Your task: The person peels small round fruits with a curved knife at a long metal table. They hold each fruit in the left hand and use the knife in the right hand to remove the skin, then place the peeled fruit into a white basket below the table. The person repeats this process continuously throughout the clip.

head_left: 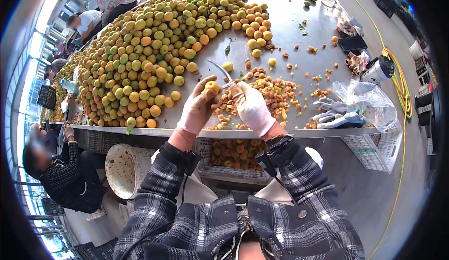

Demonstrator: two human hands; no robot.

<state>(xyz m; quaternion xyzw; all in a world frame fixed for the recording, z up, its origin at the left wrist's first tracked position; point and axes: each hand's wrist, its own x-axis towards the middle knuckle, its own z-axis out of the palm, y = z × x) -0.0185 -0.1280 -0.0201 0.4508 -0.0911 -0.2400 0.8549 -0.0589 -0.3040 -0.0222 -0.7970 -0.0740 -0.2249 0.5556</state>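
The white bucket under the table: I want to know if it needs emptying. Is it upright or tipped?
Tipped. The white bucket lies on its side, its stained mouth facing the camera; nothing piled inside shows.

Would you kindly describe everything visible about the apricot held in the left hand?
The apricot is small, round and yellow-orange, and looks whole as far as the view shows. It is held up between the fingertips of the left hand, which wears a pale pink glove, just above the near edge of the metal table. The gloved right hand brings a thin curved metal blade close beside it; whether they touch cannot be told. Pits and scraps lie below.
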